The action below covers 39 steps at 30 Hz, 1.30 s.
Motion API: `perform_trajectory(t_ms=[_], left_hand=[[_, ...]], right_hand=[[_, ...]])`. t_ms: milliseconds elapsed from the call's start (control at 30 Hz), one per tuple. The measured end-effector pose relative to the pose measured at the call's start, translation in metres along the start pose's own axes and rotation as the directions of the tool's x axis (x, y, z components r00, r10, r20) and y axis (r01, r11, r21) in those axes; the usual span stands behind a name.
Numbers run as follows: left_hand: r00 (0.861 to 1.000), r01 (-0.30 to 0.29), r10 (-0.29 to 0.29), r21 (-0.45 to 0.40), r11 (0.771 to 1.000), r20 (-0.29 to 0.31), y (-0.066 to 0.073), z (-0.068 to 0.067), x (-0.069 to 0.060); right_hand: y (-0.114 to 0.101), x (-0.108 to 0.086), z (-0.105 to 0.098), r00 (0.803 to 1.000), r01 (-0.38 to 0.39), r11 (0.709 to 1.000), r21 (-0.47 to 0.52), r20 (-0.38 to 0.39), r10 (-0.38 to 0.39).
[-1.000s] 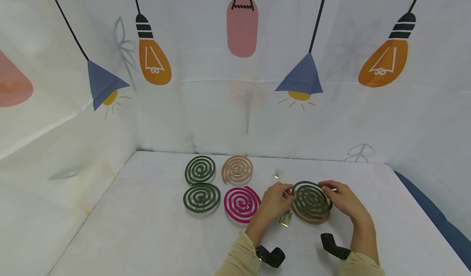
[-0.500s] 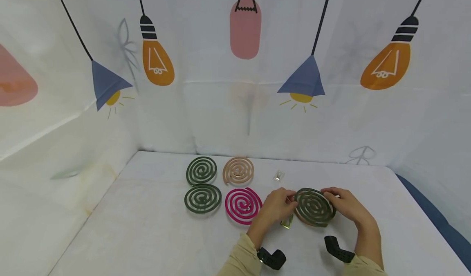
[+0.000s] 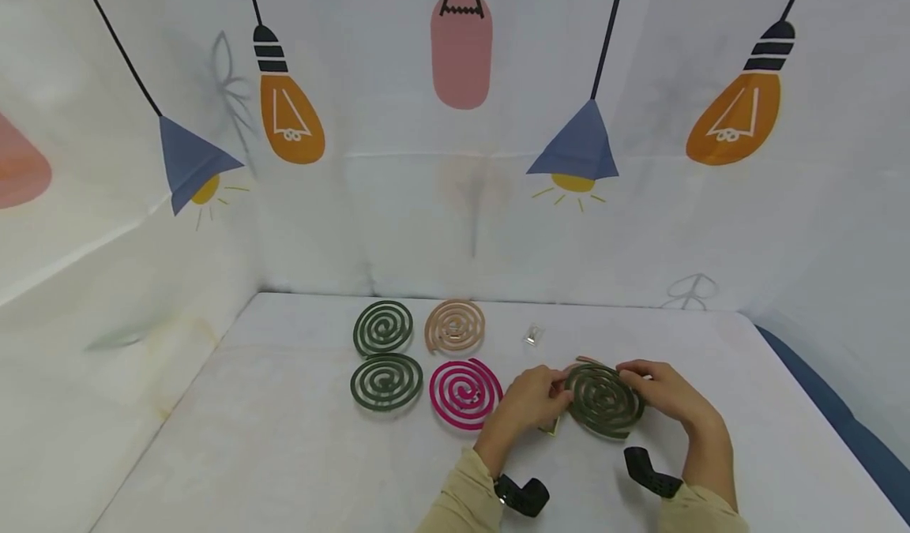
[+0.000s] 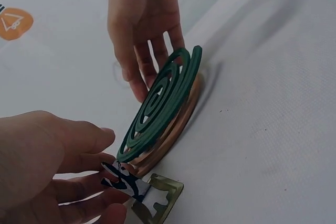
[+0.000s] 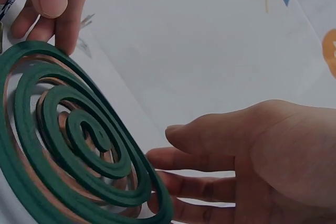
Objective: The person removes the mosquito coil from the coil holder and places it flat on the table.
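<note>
In the head view a green mosquito coil (image 3: 607, 399) lies over a tan mosquito coil (image 4: 176, 135), their edges nearly lined up. A tan bit shows past the upper edge. My left hand (image 3: 529, 399) is at the stack's left edge, its fingertips by the rim and its thumb raised apart in the left wrist view. From the right, my right hand (image 5: 252, 161) touches the green rim with outstretched fingertips, the thumb standing clear of it. A small shiny metal coil stand (image 4: 160, 198) lies beside the left fingers, partly hidden by that hand in the head view.
Left of my hands lie two green coils (image 3: 386, 381), another tan coil (image 3: 455, 328) and a pink coil (image 3: 465, 395). A second small metal stand (image 3: 533, 334) lies behind the left hand. A white cloth wall with printed lamps (image 3: 574, 146) rises behind the table (image 3: 284, 438).
The green coil has come down and toward me onto the tan coil, which showed below its lower edge before. Both hands have moved slightly nearer to me with it.
</note>
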State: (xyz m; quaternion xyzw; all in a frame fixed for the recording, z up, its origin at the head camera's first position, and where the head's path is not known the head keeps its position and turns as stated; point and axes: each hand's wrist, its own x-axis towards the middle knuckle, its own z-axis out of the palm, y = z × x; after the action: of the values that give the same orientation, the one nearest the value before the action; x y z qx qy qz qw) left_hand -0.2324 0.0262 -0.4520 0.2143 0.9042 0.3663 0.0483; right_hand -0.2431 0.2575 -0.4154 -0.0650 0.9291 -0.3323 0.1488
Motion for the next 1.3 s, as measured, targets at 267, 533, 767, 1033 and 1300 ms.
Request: perform_trajectory(t_ms=[267, 533, 767, 1033, 1300], left_hand=[[1.000, -0.028, 0.028, 0.017, 0.999, 0.008, 0.0008, 0.0006, -0.0007], [0.999, -0.018, 0.018, 0.011, 1.000, 0.029, 0.0044, 0.0029, 0.0001], [1.000, -0.014, 0.014, 0.012, 1.000, 0.018, 0.0034, 0.0015, -0.0008], [1.000, -0.022, 0.022, 0.033, 0.999, 0.011, -0.0001, -0.0018, 0.0029], [0.999, -0.033, 0.033, 0.007, 0.999, 0.014, 0.0006, 0.0038, 0.0006]], right_hand=[[0.0006, -0.0017, -0.0011, 1.000, -0.011, 1.000, 0.021, 0.024, 0.011], [0.0057, -0.0051, 0.0003, 0.999, -0.045, 0.998, 0.054, 0.022, 0.044], [0.0024, -0.0032, 0.0011, 0.999, -0.045, 0.998, 0.053, 0.021, 0.044], [-0.0022, 0.0012, 0.0005, 0.998, -0.065, 0.994, 0.088, 0.015, 0.064], [0.0005, -0.0044, 0.0030, 0.996, -0.084, 0.991, 0.102, 0.014, 0.083]])
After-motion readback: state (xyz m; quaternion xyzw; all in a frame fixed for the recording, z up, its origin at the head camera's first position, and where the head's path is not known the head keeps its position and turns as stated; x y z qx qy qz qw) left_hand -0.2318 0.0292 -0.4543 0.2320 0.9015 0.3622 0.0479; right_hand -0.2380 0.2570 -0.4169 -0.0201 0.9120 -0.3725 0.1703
